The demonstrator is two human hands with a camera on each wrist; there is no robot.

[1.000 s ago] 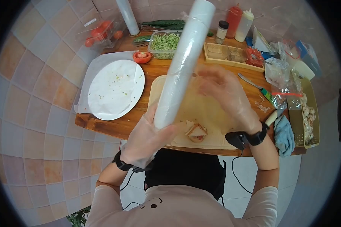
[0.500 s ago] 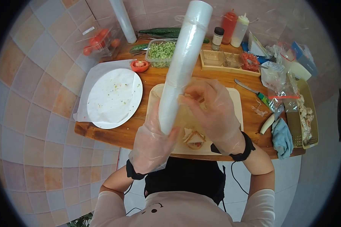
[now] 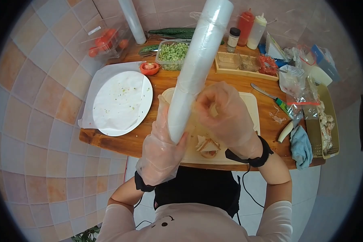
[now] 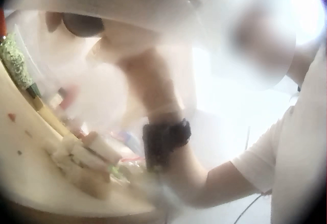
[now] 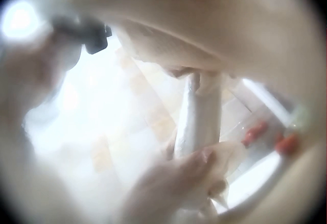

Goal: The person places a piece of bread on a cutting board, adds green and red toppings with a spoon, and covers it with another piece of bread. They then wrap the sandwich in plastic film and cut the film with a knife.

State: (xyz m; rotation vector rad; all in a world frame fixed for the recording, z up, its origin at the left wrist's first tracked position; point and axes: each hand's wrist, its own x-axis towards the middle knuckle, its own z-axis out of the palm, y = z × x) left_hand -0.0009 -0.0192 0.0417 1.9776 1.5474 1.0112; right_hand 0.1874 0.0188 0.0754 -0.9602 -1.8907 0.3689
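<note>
A roll of cling film [image 3: 199,56] slants up and away across the head view. Near its lower end, my left hand [image 3: 161,149] grips it, wearing a thin clear plastic glove. My right hand [image 3: 226,117], gloved alike, has its fingers curled at the side of the roll, the thumb and forefinger pinching at the film surface. The right wrist view shows the roll [image 5: 199,114] between the two hands. Below the roll, a cut sandwich [image 3: 208,146] lies on the pale cutting board [image 3: 250,107], close to its near edge.
To the left, a white plate [image 3: 123,101] lined with paper holds crumbs. Behind it sit a halved tomato [image 3: 149,68] and a tub of chopped green vegetable [image 3: 174,51]. On the right lie a green-handled knife [image 3: 266,92], a blue cloth [image 3: 301,146] and an olive basket [image 3: 331,105]. Squeeze bottles [image 3: 246,27] stand behind.
My right hand came in from beyond the roll to its side, and its fingers have since curled more against the film. The roll's top swung left, then back right.
</note>
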